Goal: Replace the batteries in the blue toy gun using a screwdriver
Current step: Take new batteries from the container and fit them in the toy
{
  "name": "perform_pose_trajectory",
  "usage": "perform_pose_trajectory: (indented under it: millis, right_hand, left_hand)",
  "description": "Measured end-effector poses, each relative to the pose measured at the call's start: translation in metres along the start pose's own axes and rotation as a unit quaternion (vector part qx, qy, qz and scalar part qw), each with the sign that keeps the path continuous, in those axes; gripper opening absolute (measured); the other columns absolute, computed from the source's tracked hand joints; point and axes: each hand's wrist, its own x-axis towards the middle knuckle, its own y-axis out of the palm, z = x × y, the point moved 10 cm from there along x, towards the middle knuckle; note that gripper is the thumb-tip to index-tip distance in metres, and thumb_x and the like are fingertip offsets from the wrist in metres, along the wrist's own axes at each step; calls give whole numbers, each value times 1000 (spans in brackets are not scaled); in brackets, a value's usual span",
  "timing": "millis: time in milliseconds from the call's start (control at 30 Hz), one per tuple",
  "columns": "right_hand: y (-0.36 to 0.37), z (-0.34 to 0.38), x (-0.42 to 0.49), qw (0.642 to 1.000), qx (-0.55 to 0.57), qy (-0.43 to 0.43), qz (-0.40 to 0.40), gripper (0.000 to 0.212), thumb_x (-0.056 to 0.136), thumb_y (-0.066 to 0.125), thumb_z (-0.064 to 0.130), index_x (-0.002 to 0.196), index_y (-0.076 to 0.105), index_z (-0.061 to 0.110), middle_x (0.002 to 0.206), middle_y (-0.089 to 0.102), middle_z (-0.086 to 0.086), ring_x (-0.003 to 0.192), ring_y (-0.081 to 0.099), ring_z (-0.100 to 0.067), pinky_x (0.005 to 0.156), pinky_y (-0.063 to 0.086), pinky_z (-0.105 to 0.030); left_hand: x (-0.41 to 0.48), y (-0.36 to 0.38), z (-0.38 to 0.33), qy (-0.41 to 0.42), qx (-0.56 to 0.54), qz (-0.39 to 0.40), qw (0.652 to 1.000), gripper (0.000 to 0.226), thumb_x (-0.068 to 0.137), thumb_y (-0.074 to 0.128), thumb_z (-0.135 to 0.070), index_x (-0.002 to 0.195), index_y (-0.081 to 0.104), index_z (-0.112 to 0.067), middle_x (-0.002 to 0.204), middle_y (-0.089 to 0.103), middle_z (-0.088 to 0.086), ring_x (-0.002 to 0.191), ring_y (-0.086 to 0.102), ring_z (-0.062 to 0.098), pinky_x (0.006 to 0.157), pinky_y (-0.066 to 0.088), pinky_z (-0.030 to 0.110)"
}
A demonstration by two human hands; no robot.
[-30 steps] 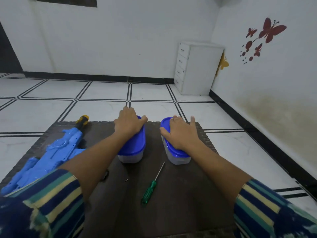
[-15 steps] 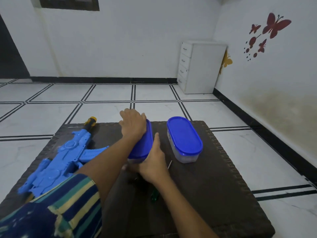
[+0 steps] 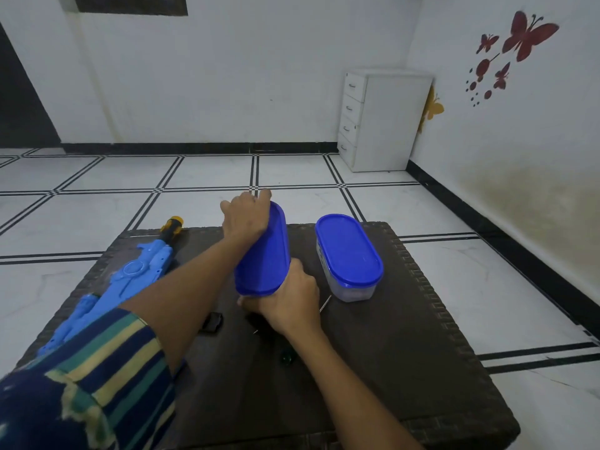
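Grips tilted container (image 3: 263, 251), far end in left hand (image 3: 246, 217), near end in right hand (image 3: 292, 300); leaves blue toy gun (image 3: 130, 274) pointing away, left of both, nearer the left.

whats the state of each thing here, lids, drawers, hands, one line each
left hand, grips the far end of the left container
right hand, grips its near end
left container, tilted, cannot tell if lid is sealed
right container, upright, lid shut
blue toy gun, lying flat, untouched
screwdriver, lying down, mostly hidden by the right hand
cabinet, drawers shut
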Motion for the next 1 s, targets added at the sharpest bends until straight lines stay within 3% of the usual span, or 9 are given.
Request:
perform_pose_trajectory:
  millis: [167, 267, 400, 467, 567, 667, 767, 900, 1000]
  right_hand:
    - [-3, 3, -4, 999, 45, -24, -2, 85, 53, 89, 44, 125, 48, 24, 117, 61, 8, 102, 58, -10, 76, 50, -23]
    - [-4, 6, -8, 998, 52, -35, 13, 93, 55, 91, 42, 132, 43, 22, 126, 59, 5, 113, 58, -15, 85, 53, -26]
    - [-2, 23, -11, 992, 1, -65, 106, 149, 45, 93, 52, 153, -7, 27, 161, 9, 2, 149, 14, -22, 118, 28, -45]
    - [-11, 43, -24, 984, 6, -118, 136, 144, 43, 92, 58, 152, 2, 32, 161, 7, 6, 149, 12, -20, 118, 28, -48]
    - [-47, 69, -45, 945, 275, -135, 113, 91, 60, 91, 40, 137, 44, 31, 134, 56, 11, 126, 53, -11, 103, 48, -44]
    - [-75, 67, -47, 854, 511, -77, 62, 24, 88, 70, 20, 111, 64, 16, 110, 70, -3, 104, 69, -22, 90, 55, -54]
    - [-106, 50, -44, 831, 553, -52, -24, 10, 95, 60, 22, 92, 67, 16, 106, 66, -16, 93, 72, -27, 85, 57, -52]
    - [-153, 45, -45, 944, 181, -221, -164, 25, 95, 61, 20, 119, 65, 26, 110, 69, 2, 104, 66, -14, 92, 54, -31]
    - [-126, 29, -31, 957, -51, -270, -91, 44, 92, 63, 20, 135, 56, 14, 140, 55, -7, 136, 43, -24, 111, 38, -47]
  left_hand:
    - [3, -27, 12, -158, -393, 34, 905, 26, 80, 48, -39, 66, 46, -18, 59, 45, -2, 51, 44, 15, 53, 37, 27]
    - [-7, -34, 0, -189, -472, 85, 857, 28, 76, 47, -33, 55, 35, -19, 49, 34, -4, 45, 33, 15, 52, 31, 24]
    - [-24, -52, 15, -252, -502, 10, 828, 25, 72, 47, -42, 65, 46, -18, 59, 49, -2, 58, 50, 19, 66, 46, 29]
    - [-31, -56, 19, -267, -519, -12, 812, 29, 72, 45, -47, 74, 51, -19, 70, 55, -1, 68, 57, 22, 78, 50, 37]
    - [-41, -48, 10, -265, -544, -5, 796, 31, 79, 38, -47, 72, 51, -19, 61, 57, -4, 71, 59, 22, 79, 50, 36]
    - [-54, -35, -5, -229, -481, 35, 845, 31, 88, 35, -43, 76, 51, -19, 65, 59, -1, 70, 57, 19, 74, 48, 35]
    - [-64, -35, -10, -141, -296, 58, 943, 33, 98, 34, -38, 86, 54, -15, 86, 61, 5, 77, 55, 17, 79, 46, 37]
    - [-87, -32, -3, 77, 67, 117, 988, 40, 95, 40, -48, 85, 64, -17, 92, 63, 3, 94, 59, 26, 89, 45, 45]
    - [-113, -10, 19, 145, 169, 185, 957, 31, 94, 47, -47, 86, 69, -27, 129, 57, -8, 132, 41, 18, 107, 15, 70]
